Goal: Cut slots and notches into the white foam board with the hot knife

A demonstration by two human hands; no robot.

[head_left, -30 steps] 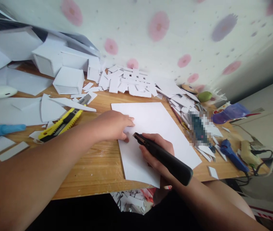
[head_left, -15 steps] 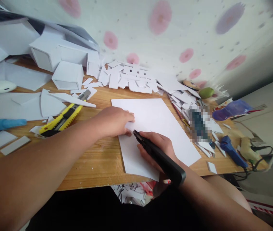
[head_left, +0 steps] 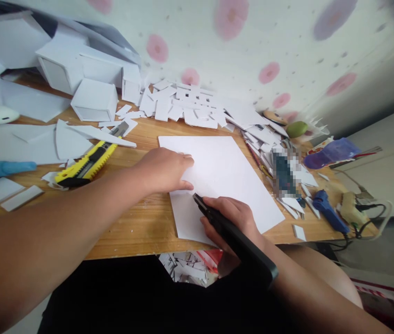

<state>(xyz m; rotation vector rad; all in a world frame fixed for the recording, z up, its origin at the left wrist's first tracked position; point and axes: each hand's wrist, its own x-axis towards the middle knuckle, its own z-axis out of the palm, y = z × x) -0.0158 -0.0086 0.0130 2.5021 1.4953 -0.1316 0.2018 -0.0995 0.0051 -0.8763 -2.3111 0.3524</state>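
A white sheet of foam board [head_left: 238,167] lies flat on the wooden table before me. My left hand [head_left: 171,169] rests on its left part, fingers stretched out and thumb apart, holding nothing. Wrapped in my right hand [head_left: 233,213] is a black utility knife [head_left: 240,241], slanting with its butt toward my body. The knife's front end is close to the board, just below my left thumb. Whether the blade touches the board I cannot tell.
A yellow utility knife [head_left: 87,160] lies left of the board. White box shapes [head_left: 94,99] and piled offcuts [head_left: 193,104] stand behind. On the right are more scraps, a blue glue gun [head_left: 331,211] and a power strip [head_left: 352,208]. A scrap-filled bin [head_left: 185,269] sits below the table edge.
My right hand has drawn the black knife slightly toward my body over the board. My left hand stays on the board. The whole view has shifted a little.
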